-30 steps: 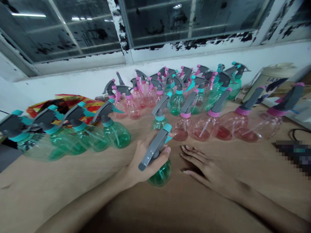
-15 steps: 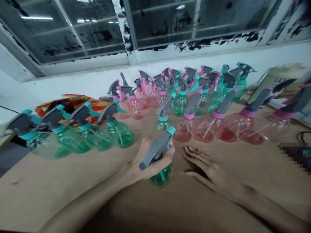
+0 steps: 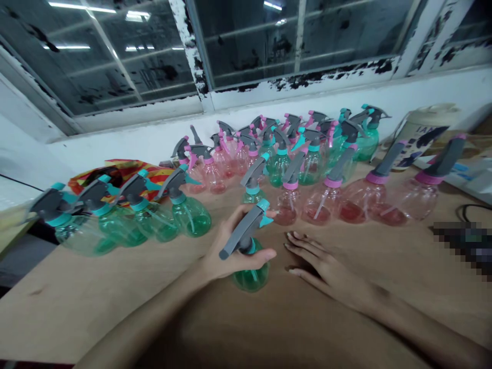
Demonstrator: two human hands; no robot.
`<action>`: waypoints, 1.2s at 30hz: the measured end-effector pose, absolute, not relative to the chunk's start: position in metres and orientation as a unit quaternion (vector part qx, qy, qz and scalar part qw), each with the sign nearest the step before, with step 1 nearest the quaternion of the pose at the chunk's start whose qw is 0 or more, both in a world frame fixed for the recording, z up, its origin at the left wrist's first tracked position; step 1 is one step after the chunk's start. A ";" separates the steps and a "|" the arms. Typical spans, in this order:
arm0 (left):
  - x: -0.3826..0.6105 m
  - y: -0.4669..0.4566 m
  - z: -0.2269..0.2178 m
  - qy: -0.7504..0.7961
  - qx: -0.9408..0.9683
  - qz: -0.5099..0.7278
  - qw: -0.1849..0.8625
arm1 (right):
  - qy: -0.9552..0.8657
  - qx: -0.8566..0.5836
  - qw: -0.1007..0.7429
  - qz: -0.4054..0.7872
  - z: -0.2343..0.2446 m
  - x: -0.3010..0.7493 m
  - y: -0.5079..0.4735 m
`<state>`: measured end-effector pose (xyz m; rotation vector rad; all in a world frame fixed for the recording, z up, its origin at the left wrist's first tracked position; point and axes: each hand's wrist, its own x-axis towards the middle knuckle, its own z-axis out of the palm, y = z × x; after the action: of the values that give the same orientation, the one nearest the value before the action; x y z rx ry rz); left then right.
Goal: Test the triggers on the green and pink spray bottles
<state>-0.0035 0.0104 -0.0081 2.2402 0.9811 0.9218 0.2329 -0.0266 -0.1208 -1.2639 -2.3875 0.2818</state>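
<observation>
A green spray bottle [image 3: 251, 277] with a grey head and turquoise trigger stands on the table before me. My left hand [image 3: 225, 251] curves around its neck in a loose C. The thumb stretches across the front and the fingers reach behind, with a gap between their tips; whether the palm touches the neck is hidden. To the right of this bottle my right hand [image 3: 321, 264] rests on the tabletop, fingers extended and nothing in it. Just behind stands another turquoise-collared spray bottle [image 3: 252, 193], beside a row of pink spray bottles [image 3: 286, 207].
Several green spray bottles [image 3: 191, 215] line up at left. More pink and green bottles crowd along the wall, near a red-yellow bag [image 3: 126, 171]. A printed beige container [image 3: 425, 136] stands at back right. A blurred dark object [image 3: 463, 246] lies on the right of the wooden table [image 3: 192, 323].
My left hand has loosened: thumb and fingers, close together near the nozzle before, are now spread apart, and the turquoise trigger shows. My right hand stays flat. The view has shifted slightly.
</observation>
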 end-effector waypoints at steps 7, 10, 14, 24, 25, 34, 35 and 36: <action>-0.015 0.009 -0.016 0.384 0.811 0.336 0.287 | -0.858 -0.446 0.231 0.106 -0.117 0.232 -0.026; -0.023 0.003 -0.022 0.418 0.810 0.326 0.250 | -0.857 -0.447 0.233 0.105 -0.116 0.232 -0.026; -0.028 -0.010 -0.021 0.452 0.814 0.322 0.172 | -0.861 -0.443 0.228 0.103 -0.115 0.232 -0.025; -0.061 -0.014 -0.019 0.572 0.759 0.308 0.050 | -0.862 -0.445 0.210 0.124 -0.115 0.236 -0.022; -0.064 -0.011 -0.021 0.577 0.753 0.312 0.050 | -0.860 -0.448 0.209 0.127 -0.113 0.236 -0.022; -0.062 0.030 -0.035 0.556 0.736 0.384 0.037 | -0.798 -0.505 0.310 0.111 -0.060 0.208 -0.010; -0.060 0.033 -0.035 0.553 0.736 0.388 0.037 | -0.787 -0.518 0.316 0.112 -0.055 0.202 -0.007; -0.059 0.036 -0.036 0.551 0.736 0.393 0.036 | -0.777 -0.529 0.323 0.111 -0.050 0.197 -0.004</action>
<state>-0.0585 0.0357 -0.0356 2.2608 1.6913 1.2064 0.1968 -0.0037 -0.0502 -1.3879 -2.0397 0.2906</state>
